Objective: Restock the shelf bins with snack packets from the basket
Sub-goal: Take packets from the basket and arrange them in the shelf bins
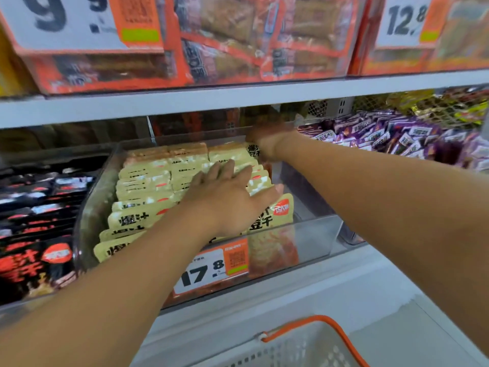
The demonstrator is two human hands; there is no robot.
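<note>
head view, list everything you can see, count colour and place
clear bin: one, see-through, middle shelf centre
beige packets: many in rows, cream with black print, inside the clear bin
price tag: one, white and orange, on the bin front
black packets: many, black and red, bin on the left
purple packets: many, purple, bin on the right
orange packs: several, orange, top shelf
basket: one, white with orange handle, bottom edge
left hand: flat on the beige packets
right hand: blurred, at the bin's back

shelf [344,282]: white | on it: clear bin [312,234] of cream packets [143,181], black-packet bin [26,300]
</note>
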